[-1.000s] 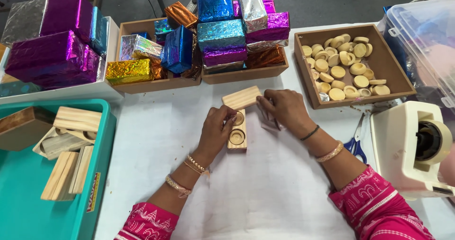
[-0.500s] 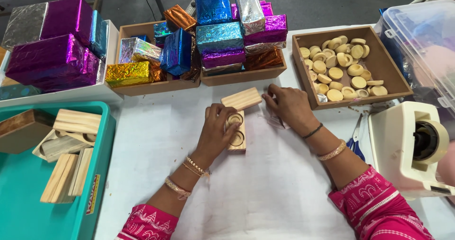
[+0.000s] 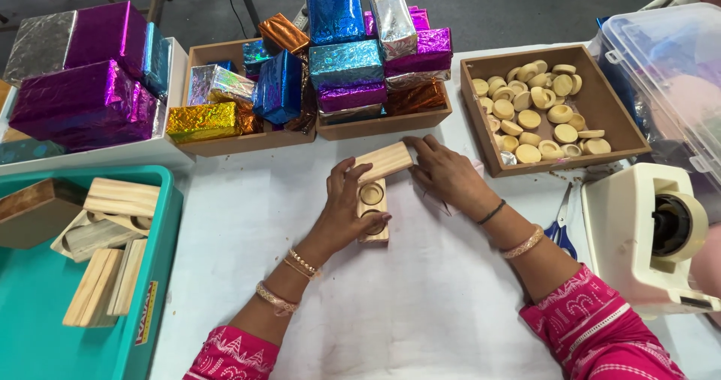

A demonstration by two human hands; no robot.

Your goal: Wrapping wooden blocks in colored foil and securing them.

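Wooden lid (image 3: 384, 161) we grip with both hands (image 3: 347, 203) (image 3: 449, 176); foil-wrapped boxes (image 3: 360, 64) crowd at twelve o'clock, tape dispenser (image 3: 646, 233) at three.

On the white tabletop (image 3: 225, 215), the left hand (image 3: 347, 203) rests on a wooden block (image 3: 372, 211) with round recesses, while the right hand (image 3: 449, 176) touches the end of a wooden lid (image 3: 384, 161) lying askew across the block's far end. Foil-wrapped boxes (image 3: 345, 57) fill trays beyond; a wooden tray (image 3: 601, 110) of round wooden discs (image 3: 529, 117) sits right, and a teal bin (image 3: 161, 230) of wooden pieces left.
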